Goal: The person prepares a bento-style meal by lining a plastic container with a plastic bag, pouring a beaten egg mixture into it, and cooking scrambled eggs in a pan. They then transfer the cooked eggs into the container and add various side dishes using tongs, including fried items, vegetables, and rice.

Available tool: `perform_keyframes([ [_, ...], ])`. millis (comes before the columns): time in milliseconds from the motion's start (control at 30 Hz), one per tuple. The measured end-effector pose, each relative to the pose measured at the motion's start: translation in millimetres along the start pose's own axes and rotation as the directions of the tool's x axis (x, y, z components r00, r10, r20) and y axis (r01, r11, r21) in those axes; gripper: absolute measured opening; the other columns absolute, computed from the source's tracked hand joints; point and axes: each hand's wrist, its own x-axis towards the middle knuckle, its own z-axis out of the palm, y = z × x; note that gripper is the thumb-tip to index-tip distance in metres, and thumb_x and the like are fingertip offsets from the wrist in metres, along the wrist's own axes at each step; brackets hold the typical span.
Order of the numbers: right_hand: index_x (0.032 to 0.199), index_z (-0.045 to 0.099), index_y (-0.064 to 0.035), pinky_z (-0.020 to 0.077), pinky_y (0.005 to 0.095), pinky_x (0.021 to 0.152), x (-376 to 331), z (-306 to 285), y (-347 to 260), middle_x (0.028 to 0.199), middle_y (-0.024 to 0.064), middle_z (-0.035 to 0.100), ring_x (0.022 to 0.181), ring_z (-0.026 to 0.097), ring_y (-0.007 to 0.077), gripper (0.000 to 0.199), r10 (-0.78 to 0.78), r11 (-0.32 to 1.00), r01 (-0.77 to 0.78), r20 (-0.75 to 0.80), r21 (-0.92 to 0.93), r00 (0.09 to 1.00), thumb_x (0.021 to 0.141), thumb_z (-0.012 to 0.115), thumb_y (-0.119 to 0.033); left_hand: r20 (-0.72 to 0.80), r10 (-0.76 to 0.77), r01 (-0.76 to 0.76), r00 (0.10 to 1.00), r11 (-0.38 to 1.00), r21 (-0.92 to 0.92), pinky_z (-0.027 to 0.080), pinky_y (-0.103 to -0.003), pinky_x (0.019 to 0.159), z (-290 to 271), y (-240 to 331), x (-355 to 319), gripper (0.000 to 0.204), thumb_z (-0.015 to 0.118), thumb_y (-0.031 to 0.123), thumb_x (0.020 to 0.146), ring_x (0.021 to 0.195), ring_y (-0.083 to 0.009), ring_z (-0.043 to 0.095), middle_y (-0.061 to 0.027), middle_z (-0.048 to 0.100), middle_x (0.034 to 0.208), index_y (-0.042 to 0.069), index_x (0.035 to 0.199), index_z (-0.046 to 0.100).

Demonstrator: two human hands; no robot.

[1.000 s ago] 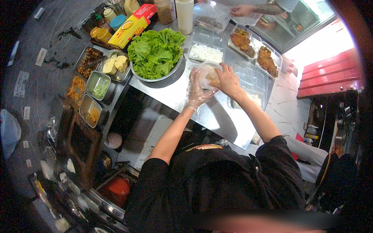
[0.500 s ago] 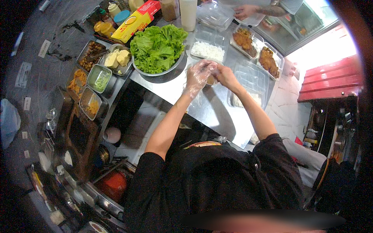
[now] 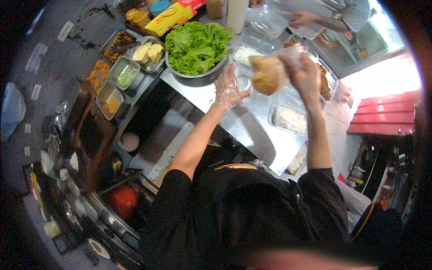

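My right hand is raised over the steel table, its fingers closed on the top of a clear plastic bag. The bag hangs tilted to the left with a brownish-yellow filling, blurred by motion. In a loose clear plastic glove, my left hand has its fingers apart and nothing in its grasp. Beside its fingers stands a small round clear cup. Just right of the bag's lower end lies an open clear container with white rice. Another rice portion sits behind the bag, partly covered by it.
A metal bowl of lettuce stands left of the containers. Further left are metal pans with shredded vegetables, green strips and yellow blocks. Across the table, a co-worker's hand is by clear lids. Fried food lies at right.
My hands were together over the cup; now they are apart. My right hand has moved right and up with the filled bag. The whole view has shifted slightly.
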Motion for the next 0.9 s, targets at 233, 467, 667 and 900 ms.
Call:
perform_keyframes([
  [233,0.1,0.071,-0.0054,0.0417,0.0292,0.055,6.8,-2.4,29.7,0.07,0.002,0.064,0.059,0.053,0.0108,0.034,0.283,0.958,-0.278,0.08,-0.067,0.956,0.083,0.072,-0.035,-0.2,0.029,-0.06,0.979,0.987,-0.148,0.017,-0.044,0.118,-51.9,-39.7,-56.1,0.113,0.077,0.055,0.067,0.145,-0.0381,0.013,-0.0222,0.018,0.155,0.008,0.151,0.019],
  [467,0.08,0.073,-0.0019,0.0443,0.0338,0.047,54.7,43.3,260.2,0.056,0.0068,0.06,0.045,0.053,0.0158,0.056,0.408,0.823,-0.27,0.189,-0.501,0.893,0.079,0.067,-0.058,-0.251,-0.425,0.341,0.87,0.885,-0.317,0.031,-0.047,0.111,-96.6,-21.2,-209.5,0.071,0.07,0.039,0.079,0.135,-0.0437,0.033,-0.0284,0.026,0.15,0.007,0.137,0.044],
  [667,0.127,0.051,0.0029,0.0477,0.0427,0.093,54.3,83.8,209.4,0.12,0.0168,0.063,0.109,0.061,0.0291,0.054,-0.442,0.896,0.414,-0.213,-0.162,0.872,0.088,0.067,-0.032,-0.499,-0.586,0.45,0.638,0.81,-0.376,0.037,-0.046,0.108,-128.0,-17.4,-311.0,0.057,0.069,0.031,0.082,0.133,-0.0425,0.039,-0.0249,0.031,0.149,0.011,0.133,0.05],
  [900,0.139,0.037,0.003,0.0334,0.0485,0.105,-12.2,110.1,184.7,0.152,0.0148,0.032,0.135,0.037,0.0318,0.061,-0.438,0.139,0.458,0.36,-0.878,0.824,0.095,0.052,-0.036,-0.833,-0.486,0.486,0.263,0.813,-0.321,0.039,-0.048,0.105,-145.8,8.3,-488.6,0.046,0.067,0.019,0.083,0.129,-0.0379,0.044,-0.0196,0.043,0.142,0.01,0.127,0.056],
])
